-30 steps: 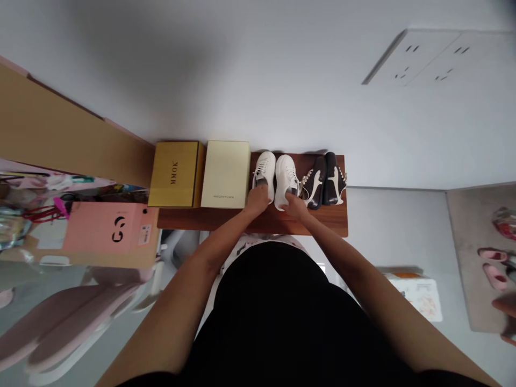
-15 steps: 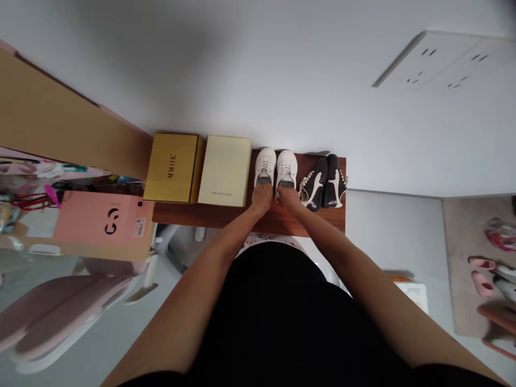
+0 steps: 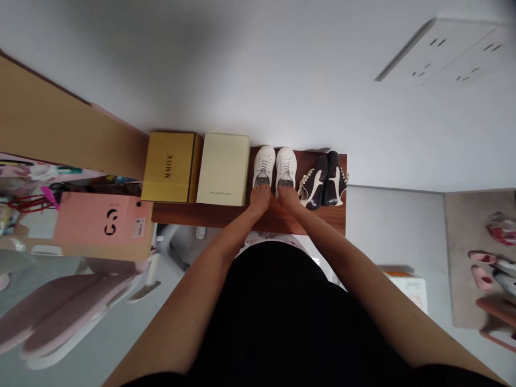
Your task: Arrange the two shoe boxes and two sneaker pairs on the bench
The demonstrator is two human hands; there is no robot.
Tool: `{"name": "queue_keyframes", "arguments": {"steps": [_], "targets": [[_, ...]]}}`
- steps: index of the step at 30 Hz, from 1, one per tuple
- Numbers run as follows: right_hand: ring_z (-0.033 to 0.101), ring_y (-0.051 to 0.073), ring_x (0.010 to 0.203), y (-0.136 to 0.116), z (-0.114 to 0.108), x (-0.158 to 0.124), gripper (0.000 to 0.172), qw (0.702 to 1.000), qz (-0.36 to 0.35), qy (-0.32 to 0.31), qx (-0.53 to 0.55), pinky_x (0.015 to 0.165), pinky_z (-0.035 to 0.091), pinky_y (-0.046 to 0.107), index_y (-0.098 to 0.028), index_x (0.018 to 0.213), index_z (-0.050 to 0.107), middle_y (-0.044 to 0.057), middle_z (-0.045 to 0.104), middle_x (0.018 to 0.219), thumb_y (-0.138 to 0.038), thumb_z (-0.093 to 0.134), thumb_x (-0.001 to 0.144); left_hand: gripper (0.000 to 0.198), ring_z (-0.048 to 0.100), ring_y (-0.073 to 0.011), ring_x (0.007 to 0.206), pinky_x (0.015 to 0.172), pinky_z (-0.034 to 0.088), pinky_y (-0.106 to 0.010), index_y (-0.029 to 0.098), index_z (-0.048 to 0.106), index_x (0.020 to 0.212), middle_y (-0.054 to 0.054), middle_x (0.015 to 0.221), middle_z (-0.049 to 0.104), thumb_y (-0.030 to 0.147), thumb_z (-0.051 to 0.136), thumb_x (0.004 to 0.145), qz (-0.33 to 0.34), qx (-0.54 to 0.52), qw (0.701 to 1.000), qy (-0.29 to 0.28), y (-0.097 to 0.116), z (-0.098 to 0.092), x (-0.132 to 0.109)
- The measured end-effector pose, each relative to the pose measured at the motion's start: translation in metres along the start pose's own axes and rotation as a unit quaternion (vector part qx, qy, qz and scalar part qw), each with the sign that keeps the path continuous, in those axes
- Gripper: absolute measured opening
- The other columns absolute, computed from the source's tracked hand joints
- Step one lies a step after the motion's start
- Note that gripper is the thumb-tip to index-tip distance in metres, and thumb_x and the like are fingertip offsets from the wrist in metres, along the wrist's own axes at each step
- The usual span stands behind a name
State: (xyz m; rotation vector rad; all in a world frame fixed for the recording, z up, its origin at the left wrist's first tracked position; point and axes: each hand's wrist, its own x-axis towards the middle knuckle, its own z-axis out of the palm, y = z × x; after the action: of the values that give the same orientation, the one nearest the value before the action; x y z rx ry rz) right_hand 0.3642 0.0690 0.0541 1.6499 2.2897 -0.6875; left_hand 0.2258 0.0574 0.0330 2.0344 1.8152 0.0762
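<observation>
A pair of white lace-up sneakers stands side by side on a reddish-brown wooden shelf [image 3: 226, 216], toes toward the wall. My left hand [image 3: 260, 199] is closed on the heel of the left white sneaker [image 3: 264, 160]. The heel of the right white sneaker [image 3: 286, 161] is in my right hand [image 3: 288, 198], whose fingers curl over its opening. Both heels are hidden by my hands. To the right, a pair of dark brown sneakers [image 3: 315, 183] with cream stripes rests on the same shelf, apart from my right hand.
Left of the white sneakers sit a cream box [image 3: 224, 166] and a gold box [image 3: 168, 166]. A pink box [image 3: 97, 217] lies on a desk farther left, above a pink chair [image 3: 76, 301]. The wall [image 3: 250, 70] rises behind the shelf, with a socket panel [image 3: 451, 51] at right.
My hands stay on the heels of the white sneakers, which keep their place on the shelf. The camera view has shifted slightly.
</observation>
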Motion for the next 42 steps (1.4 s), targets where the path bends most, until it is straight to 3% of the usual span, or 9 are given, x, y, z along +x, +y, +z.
{"name": "queue_keyframes", "arguments": {"steps": [5, 8, 11, 14, 17, 19, 28, 36, 42], "targets": [[0.056, 0.034, 0.119, 0.015, 0.002, -0.030, 0.030, 0.991, 0.025, 0.113, 0.068, 0.101, 0.045, 0.045, -0.013, 0.122, 0.061, 0.021, 0.063, 0.128, -0.026, 0.057, 0.095, 0.026, 0.059, -0.0337, 0.120, 0.105, 0.045, -0.044, 0.011, 0.058, 0.121, -0.020, 0.119, 0.065, 0.023, 0.053, 0.098, 0.002, 0.004, 1.000, 0.025, 0.009, -0.017, -0.006], [0.054, 0.033, 0.122, 0.056, 0.003, -0.057, 0.034, 0.964, 0.072, 0.216, 0.134, 0.105, 0.043, 0.045, -0.014, 0.125, 0.059, 0.020, 0.061, 0.131, -0.030, 0.057, 0.095, 0.028, 0.058, -0.0329, 0.123, 0.109, 0.043, -0.046, 0.014, 0.058, 0.122, -0.018, 0.124, 0.063, 0.024, 0.060, 0.095, 0.056, -0.037, 0.998, 0.009, 0.028, -0.023, -0.007], [0.052, 0.035, 0.124, 0.114, 0.006, -0.083, 0.041, 0.926, 0.204, 0.281, 0.149, 0.106, 0.042, 0.049, -0.013, 0.129, 0.056, 0.022, 0.060, 0.131, -0.032, 0.058, 0.093, 0.028, 0.059, -0.0275, 0.125, 0.110, 0.044, -0.041, 0.014, 0.058, 0.123, -0.016, 0.126, 0.064, 0.020, 0.057, 0.096, 0.132, -0.108, 0.984, -0.054, 0.059, -0.013, -0.007], [0.058, 0.035, 0.117, 0.163, 0.011, -0.095, 0.044, 0.917, 0.306, 0.209, 0.144, 0.099, 0.046, 0.046, -0.013, 0.120, 0.060, 0.022, 0.064, 0.123, -0.037, 0.070, 0.084, 0.038, 0.060, -0.0252, 0.126, 0.107, 0.047, -0.035, 0.010, 0.055, 0.131, -0.018, 0.129, 0.066, 0.022, 0.060, 0.095, 0.129, -0.150, 0.971, -0.137, 0.095, 0.008, -0.003], [0.065, 0.029, 0.096, 0.187, 0.016, -0.093, 0.039, 0.928, 0.311, 0.096, 0.182, 0.083, 0.050, 0.037, -0.017, 0.099, 0.064, 0.013, 0.070, 0.101, -0.043, 0.079, 0.075, 0.047, 0.065, -0.0292, 0.122, 0.100, 0.051, -0.035, 0.006, 0.058, 0.130, -0.022, 0.128, 0.068, 0.030, 0.069, 0.091, 0.051, -0.116, 0.968, -0.215, 0.122, 0.026, 0.005], [0.065, 0.025, 0.085, 0.191, 0.017, -0.089, 0.037, 0.925, 0.305, 0.080, 0.210, 0.075, 0.049, 0.033, -0.020, 0.092, 0.062, 0.008, 0.069, 0.089, -0.046, 0.080, 0.074, 0.048, 0.067, -0.0312, 0.120, 0.098, 0.053, -0.034, 0.007, 0.062, 0.127, -0.022, 0.127, 0.069, 0.034, 0.073, 0.089, 0.025, -0.077, 0.968, -0.239, 0.130, 0.033, 0.012], [0.065, 0.024, 0.086, 0.203, 0.005, -0.103, 0.021, 0.970, 0.210, 0.082, 0.091, 0.069, 0.043, 0.029, -0.023, 0.088, 0.062, 0.007, 0.072, 0.093, -0.036, 0.076, 0.079, 0.035, 0.069, -0.0292, 0.118, 0.099, 0.053, -0.038, 0.018, 0.061, 0.129, -0.014, 0.123, 0.072, 0.029, 0.063, 0.095, 0.175, 0.008, 0.956, -0.234, 0.144, 0.022, 0.024], [0.070, 0.030, 0.099, 0.194, -0.009, -0.095, 0.025, 0.983, 0.179, 0.037, -0.025, 0.075, 0.046, 0.032, -0.020, 0.106, 0.068, 0.014, 0.075, 0.108, -0.034, 0.071, 0.086, 0.032, 0.070, -0.0295, 0.116, 0.102, 0.052, -0.041, 0.012, 0.063, 0.128, -0.020, 0.111, 0.074, 0.014, 0.055, 0.097, 0.175, 0.059, 0.956, -0.227, 0.186, -0.003, 0.031], [0.070, 0.031, 0.102, 0.186, -0.019, -0.076, 0.031, 0.983, 0.181, 0.017, -0.033, 0.082, 0.050, 0.034, -0.017, 0.113, 0.069, 0.017, 0.075, 0.111, -0.029, 0.073, 0.085, 0.031, 0.070, -0.0301, 0.116, 0.104, 0.052, -0.043, 0.009, 0.066, 0.125, -0.021, 0.108, 0.074, 0.009, 0.051, 0.097, 0.163, 0.040, 0.962, -0.215, 0.193, -0.005, 0.044]]}}
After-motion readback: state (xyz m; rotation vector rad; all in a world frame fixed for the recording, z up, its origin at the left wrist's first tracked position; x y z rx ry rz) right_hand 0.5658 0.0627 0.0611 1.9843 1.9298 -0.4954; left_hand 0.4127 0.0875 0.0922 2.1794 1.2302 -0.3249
